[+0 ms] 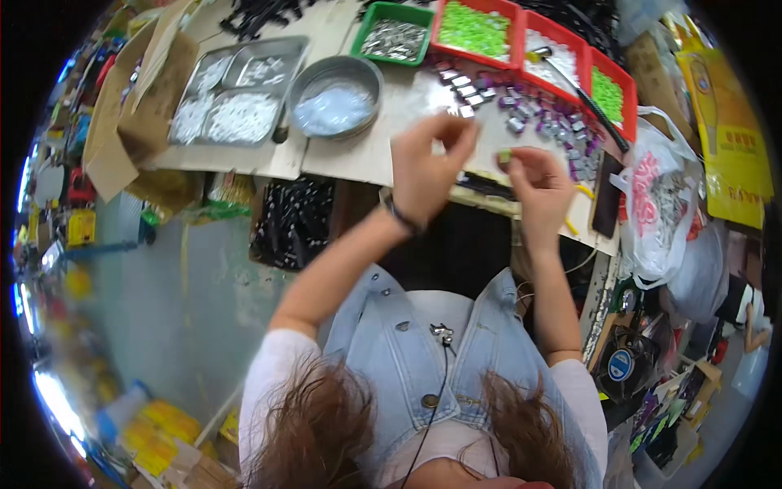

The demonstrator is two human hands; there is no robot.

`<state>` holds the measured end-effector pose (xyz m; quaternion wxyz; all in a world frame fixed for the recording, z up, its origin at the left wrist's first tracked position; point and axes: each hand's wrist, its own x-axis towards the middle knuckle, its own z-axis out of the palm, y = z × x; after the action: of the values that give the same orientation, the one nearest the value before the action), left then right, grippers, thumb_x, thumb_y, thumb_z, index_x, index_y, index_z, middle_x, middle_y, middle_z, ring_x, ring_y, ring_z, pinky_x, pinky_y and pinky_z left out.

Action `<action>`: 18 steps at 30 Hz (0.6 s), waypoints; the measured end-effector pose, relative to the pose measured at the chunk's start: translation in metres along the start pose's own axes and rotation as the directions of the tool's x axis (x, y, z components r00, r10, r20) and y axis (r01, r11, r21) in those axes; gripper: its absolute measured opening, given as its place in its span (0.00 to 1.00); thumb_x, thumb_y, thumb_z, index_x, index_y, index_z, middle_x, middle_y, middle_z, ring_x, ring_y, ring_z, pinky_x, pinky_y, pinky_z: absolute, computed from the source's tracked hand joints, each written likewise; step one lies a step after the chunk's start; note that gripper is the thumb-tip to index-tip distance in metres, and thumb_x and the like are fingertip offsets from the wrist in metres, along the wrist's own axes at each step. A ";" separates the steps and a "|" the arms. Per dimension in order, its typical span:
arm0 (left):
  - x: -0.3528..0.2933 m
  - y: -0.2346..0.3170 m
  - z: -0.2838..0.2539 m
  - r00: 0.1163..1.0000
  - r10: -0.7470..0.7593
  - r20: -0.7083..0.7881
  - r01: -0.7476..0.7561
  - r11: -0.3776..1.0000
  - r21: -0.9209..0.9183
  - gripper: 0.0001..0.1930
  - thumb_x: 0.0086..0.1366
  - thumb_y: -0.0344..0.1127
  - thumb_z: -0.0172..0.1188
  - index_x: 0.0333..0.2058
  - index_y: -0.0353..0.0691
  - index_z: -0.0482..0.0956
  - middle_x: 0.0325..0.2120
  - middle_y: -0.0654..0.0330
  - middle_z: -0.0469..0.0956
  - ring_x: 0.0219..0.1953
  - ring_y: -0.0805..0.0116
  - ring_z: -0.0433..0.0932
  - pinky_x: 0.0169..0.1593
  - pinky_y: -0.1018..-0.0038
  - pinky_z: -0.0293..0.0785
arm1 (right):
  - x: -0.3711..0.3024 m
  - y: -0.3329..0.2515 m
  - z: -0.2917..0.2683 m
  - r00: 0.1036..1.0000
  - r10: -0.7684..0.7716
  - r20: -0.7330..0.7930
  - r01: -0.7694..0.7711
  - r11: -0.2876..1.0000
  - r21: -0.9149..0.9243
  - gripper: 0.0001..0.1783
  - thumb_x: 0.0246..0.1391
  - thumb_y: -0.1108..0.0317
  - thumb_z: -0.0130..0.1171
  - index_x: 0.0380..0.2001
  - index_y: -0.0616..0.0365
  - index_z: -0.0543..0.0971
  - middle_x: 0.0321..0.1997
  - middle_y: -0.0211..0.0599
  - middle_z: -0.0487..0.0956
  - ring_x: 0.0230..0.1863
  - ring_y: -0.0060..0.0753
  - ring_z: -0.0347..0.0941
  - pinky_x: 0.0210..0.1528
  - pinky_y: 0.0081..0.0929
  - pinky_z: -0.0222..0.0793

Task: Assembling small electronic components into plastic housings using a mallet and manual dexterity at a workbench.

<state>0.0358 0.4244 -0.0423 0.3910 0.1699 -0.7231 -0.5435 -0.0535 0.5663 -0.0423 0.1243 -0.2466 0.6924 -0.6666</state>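
My left hand (pixel 429 161) is raised over the front of the worktable, thumb and forefinger pinched together. What they hold, if anything, I cannot make out. To its right, my right hand (pixel 541 186) grips a small green piece (pixel 504 155) between thumb and fingertips. The two hands are apart. Just beyond them lie several shiny silver pieces (pixel 463 88) and a scatter of small purple-and-silver parts (pixel 547 118). A black strip (pixel 487 187) lies along the table's front edge, between the hands.
At the back stand a green tray (pixel 358 41) of metal parts and red trays (pixel 516 49) of green and white pieces. A metal bowl (pixel 298 90) and a divided metal tray (pixel 303 50) are left. A dark rod (pixel 599 114) crosses the red trays; a plastic bag (pixel 656 200) hangs right.
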 end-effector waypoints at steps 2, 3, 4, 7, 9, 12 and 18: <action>0.069 -0.024 -0.024 0.988 0.154 0.007 -0.152 0.962 0.225 0.07 0.59 0.33 0.65 0.32 0.36 0.81 0.25 0.61 0.82 0.25 0.77 0.78 0.30 0.79 0.72 | 0.000 0.005 -0.016 1.000 0.009 0.024 -0.008 0.999 -0.048 0.05 0.53 0.78 0.60 0.35 0.64 0.80 0.31 0.32 0.82 0.32 0.17 0.77 0.38 0.15 0.72; 0.104 -0.043 -0.034 0.994 0.102 0.032 -0.107 0.973 0.206 0.09 0.57 0.39 0.62 0.29 0.40 0.83 0.24 0.55 0.82 0.27 0.61 0.82 0.31 0.70 0.75 | -0.004 0.006 -0.021 0.998 0.035 0.044 -0.031 0.995 -0.100 0.05 0.52 0.79 0.60 0.33 0.63 0.80 0.31 0.32 0.82 0.31 0.19 0.77 0.37 0.16 0.72; 0.131 -0.065 -0.045 0.971 0.235 -0.042 -0.191 0.870 0.455 0.09 0.56 0.40 0.62 0.29 0.41 0.83 0.23 0.57 0.81 0.29 0.59 0.81 0.33 0.69 0.75 | -0.008 0.004 -0.018 0.991 -0.047 0.127 0.078 0.966 -0.247 0.05 0.50 0.80 0.61 0.33 0.63 0.80 0.30 0.33 0.82 0.31 0.20 0.77 0.37 0.16 0.72; 0.180 -0.092 -0.075 0.998 0.056 0.040 -0.068 0.688 0.723 0.08 0.53 0.37 0.60 0.26 0.41 0.83 0.25 0.50 0.81 0.31 0.53 0.81 0.36 0.62 0.77 | -0.013 -0.001 -0.014 0.924 -0.214 0.317 0.353 0.798 -0.488 0.06 0.46 0.81 0.62 0.30 0.62 0.79 0.30 0.34 0.80 0.30 0.26 0.77 0.35 0.18 0.72; 0.196 -0.090 -0.072 0.991 -0.117 0.060 0.009 0.514 0.858 0.07 0.53 0.37 0.61 0.27 0.42 0.84 0.26 0.50 0.81 0.32 0.52 0.81 0.37 0.61 0.77 | -0.013 0.004 -0.011 0.906 -0.266 0.328 0.404 0.774 -0.488 0.07 0.44 0.81 0.63 0.29 0.61 0.79 0.30 0.34 0.78 0.31 0.29 0.77 0.34 0.21 0.72; 0.209 -0.111 -0.079 1.000 -0.027 0.011 0.001 0.417 0.909 0.07 0.51 0.38 0.62 0.26 0.43 0.84 0.27 0.50 0.81 0.33 0.51 0.81 0.37 0.60 0.77 | -0.008 0.014 -0.003 0.886 -0.305 0.349 0.447 0.763 -0.467 0.06 0.43 0.80 0.64 0.28 0.61 0.79 0.30 0.34 0.78 0.32 0.31 0.76 0.34 0.25 0.72; 0.084 -0.029 -0.044 0.866 0.388 0.316 -0.479 0.825 0.299 0.07 0.53 0.36 0.66 0.30 0.44 0.82 0.28 0.59 0.80 0.33 0.58 0.80 0.35 0.67 0.74 | -0.001 0.031 0.000 0.885 -0.308 0.348 0.452 0.748 -0.487 0.08 0.41 0.79 0.65 0.28 0.59 0.80 0.31 0.35 0.79 0.32 0.36 0.75 0.37 0.29 0.71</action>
<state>0.0099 0.3285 -0.0325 0.3751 0.0025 -0.8733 -0.3107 -0.0579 0.5663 -0.0726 -0.0075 -0.4888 0.7690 -0.4119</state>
